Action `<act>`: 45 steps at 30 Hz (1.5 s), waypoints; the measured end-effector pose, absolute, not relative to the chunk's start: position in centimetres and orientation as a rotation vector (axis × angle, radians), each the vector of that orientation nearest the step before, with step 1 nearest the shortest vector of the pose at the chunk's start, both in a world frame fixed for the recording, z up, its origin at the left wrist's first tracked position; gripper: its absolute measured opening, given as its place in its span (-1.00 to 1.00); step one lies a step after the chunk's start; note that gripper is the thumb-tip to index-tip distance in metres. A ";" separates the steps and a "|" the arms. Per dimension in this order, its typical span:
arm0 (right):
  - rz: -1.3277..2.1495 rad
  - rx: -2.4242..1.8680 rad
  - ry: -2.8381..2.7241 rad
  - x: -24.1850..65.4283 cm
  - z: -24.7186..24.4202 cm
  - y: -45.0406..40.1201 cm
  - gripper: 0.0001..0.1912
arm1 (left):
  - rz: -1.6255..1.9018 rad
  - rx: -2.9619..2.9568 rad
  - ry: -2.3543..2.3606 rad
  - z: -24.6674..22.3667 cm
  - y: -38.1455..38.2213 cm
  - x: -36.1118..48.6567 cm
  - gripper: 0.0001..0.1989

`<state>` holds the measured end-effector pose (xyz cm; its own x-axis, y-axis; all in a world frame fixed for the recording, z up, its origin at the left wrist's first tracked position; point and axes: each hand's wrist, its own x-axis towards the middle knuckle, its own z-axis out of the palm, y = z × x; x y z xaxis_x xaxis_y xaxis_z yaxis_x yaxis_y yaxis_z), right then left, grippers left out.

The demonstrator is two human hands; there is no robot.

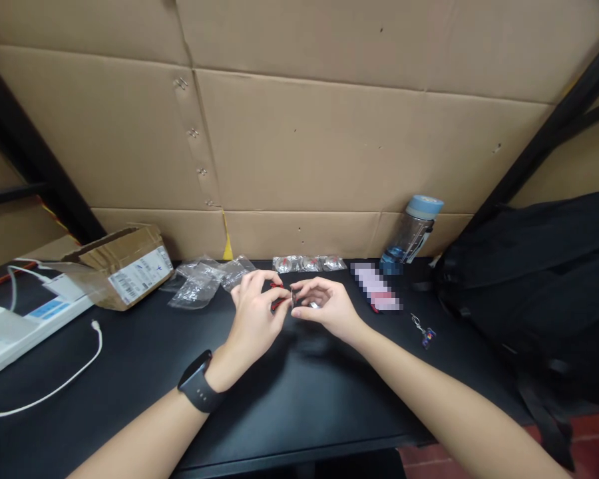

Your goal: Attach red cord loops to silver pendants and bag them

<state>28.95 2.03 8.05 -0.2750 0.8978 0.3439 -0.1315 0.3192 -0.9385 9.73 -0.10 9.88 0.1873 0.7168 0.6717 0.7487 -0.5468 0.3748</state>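
Over the middle of the black table, my left hand [257, 306] pinches a bundle of thin red wire or cord [277, 287] between thumb and fingers. A thin small disc [293, 297], seen edge-on, stands between the fingertips of both hands. My right hand [332, 307] grips that disc from the right with thumb and forefinger, its other fingers curled. Something small and silvery shows under the right fingers, too small to name. Beyond the hands lies a row of clear packets [310, 264], each with a round silvery piece and a bit of red inside.
Crumpled clear bags [197, 286] lie behind my left hand, beside an opened cardboard box [130, 269]. A white power strip [40, 319] and cable [64, 386] occupy the left. To the right are a blurred-out phone-shaped item [376, 287], water bottle [406, 233], keychain [426, 334] and black backpack [539, 286].
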 end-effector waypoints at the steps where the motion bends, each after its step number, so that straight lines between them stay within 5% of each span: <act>1: 1.181 -0.745 -1.493 28.9 8.0 2.0 -0.61 | -1.330 -2.400 -1.487 9.8 -0.2 9.8 -0.90; 17: 0.999 -0.712 -1.832 30.3 9.1 2.3 -0.81 | -1.292 -2.607 -1.698 10.5 0.5 9.3 -0.88; 28: 0.490 -0.744 -2.051 30.0 9.6 1.9 -0.92 | -1.300 -2.713 -1.529 11.0 0.0 9.3 -0.88; 33: 0.514 -0.786 -2.062 30.1 9.5 1.9 -0.89 | -1.098 -2.931 -1.281 11.1 0.0 8.6 -0.41; 38: 0.513 -0.785 -2.053 30.2 9.6 1.9 -0.90 | -0.953 -2.868 -1.356 10.1 0.5 8.7 -0.77; 45: 0.475 -0.810 -2.102 31.0 9.5 2.5 -0.88 | -0.734 -2.936 -1.375 9.4 0.7 8.5 -0.80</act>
<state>30.98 2.53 9.52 -0.4613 0.6893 0.5586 0.3822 0.7226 -0.5760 8.53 0.75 9.36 0.5641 0.7646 0.3118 0.6843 -0.6442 0.3417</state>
